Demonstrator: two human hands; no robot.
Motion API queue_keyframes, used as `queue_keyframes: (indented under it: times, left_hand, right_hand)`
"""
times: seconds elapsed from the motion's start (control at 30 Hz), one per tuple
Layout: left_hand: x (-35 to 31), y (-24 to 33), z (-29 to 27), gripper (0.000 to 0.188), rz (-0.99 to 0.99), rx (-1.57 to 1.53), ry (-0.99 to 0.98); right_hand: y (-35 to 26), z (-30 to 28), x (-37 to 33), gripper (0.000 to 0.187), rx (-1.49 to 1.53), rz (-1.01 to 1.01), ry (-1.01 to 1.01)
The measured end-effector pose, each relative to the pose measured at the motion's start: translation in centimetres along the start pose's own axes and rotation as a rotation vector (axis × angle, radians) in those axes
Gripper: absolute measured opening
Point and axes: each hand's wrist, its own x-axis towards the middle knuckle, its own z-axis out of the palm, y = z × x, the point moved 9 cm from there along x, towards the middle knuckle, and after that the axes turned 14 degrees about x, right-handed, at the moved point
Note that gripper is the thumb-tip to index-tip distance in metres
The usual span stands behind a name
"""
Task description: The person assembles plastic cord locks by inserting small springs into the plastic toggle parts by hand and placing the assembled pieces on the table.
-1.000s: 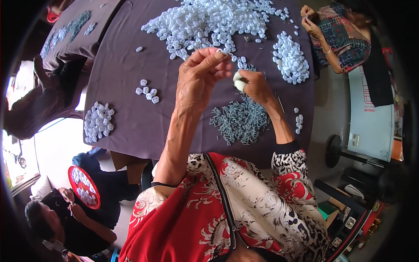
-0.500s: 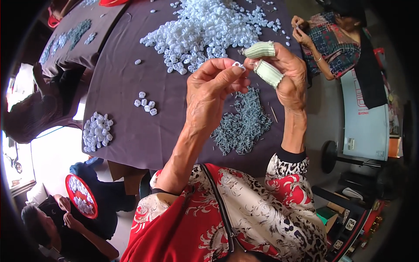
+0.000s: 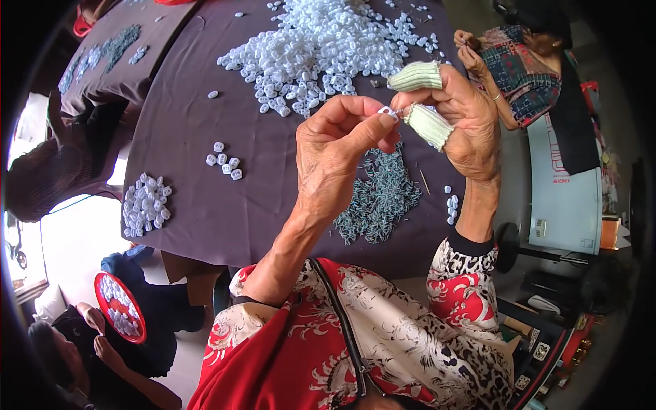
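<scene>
My left hand [image 3: 331, 147] pinches a small white plastic piece with a hole [image 3: 387, 111] between thumb and forefinger, above the table. Close against that piece are the fingers of my right hand [image 3: 471, 126], drawn together; whatever they grip is too small to make out. Pale green ribbed knit covers sit on its forefinger [image 3: 417, 76] and thumb [image 3: 429, 127]. Below both hands lies a pile of short grey-green pins [image 3: 383, 198]. A large heap of white oval plastic pieces [image 3: 307, 48] spreads beyond them.
On the dark tablecloth [image 3: 198, 198] are a small white cluster [image 3: 224, 160], a bigger pile [image 3: 147, 205] at the left corner, and a thin stick [image 3: 425, 182]. Several white pieces [image 3: 452, 208] lie by my right wrist. Other people work around; one has a red tray [image 3: 140, 335].
Both hands have shifted slightly right, my right hand more so, uncovering white pieces beside its wrist. The white piece stays pinched in my left hand and now sits closer to the right fingers.
</scene>
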Motion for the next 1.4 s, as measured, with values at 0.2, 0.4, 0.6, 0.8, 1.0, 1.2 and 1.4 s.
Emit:
queue_keyframes:
  times: [0.2,0.4,0.6,0.8,1.0,1.2,1.4]
  left_hand:
    - [-0.2,-0.1,-0.1,0.009,-0.019,0.018,0.011]
    - [-0.1,-0.3,0.0,0.009,-0.024,0.048,0.003]
    - [-0.1,-0.2,0.0,0.009,-0.019,0.055,0.003]
    - [-0.2,-0.4,0.1,0.009,-0.019,0.027,0.005]
    - [-0.3,-0.4,-0.2,0.01,-0.021,0.064,0.035]
    - [-0.3,-0.2,-0.2,0.011,0.004,0.102,0.044]
    - [0.0,-0.8,-0.9,0.011,0.013,0.051,0.061]
  right_hand:
    - [-0.1,0.2,0.0,0.035,-0.141,0.004,0.029]
    - [-0.6,0.3,-0.1,0.035,-0.263,-0.002,0.013]
    - [-1.0,0.6,0.0,0.033,-0.329,-0.08,-0.008]
    - [-1.5,0.1,-0.3,0.026,-0.327,-0.176,0.105]
    - [-1.3,0.5,-0.4,0.028,-0.363,-0.141,0.075]
    - [-2.3,1.3,-0.2,0.025,-0.535,-0.227,0.055]
    - [-1.5,2.1,0.1,0.025,-0.639,-0.234,0.017]
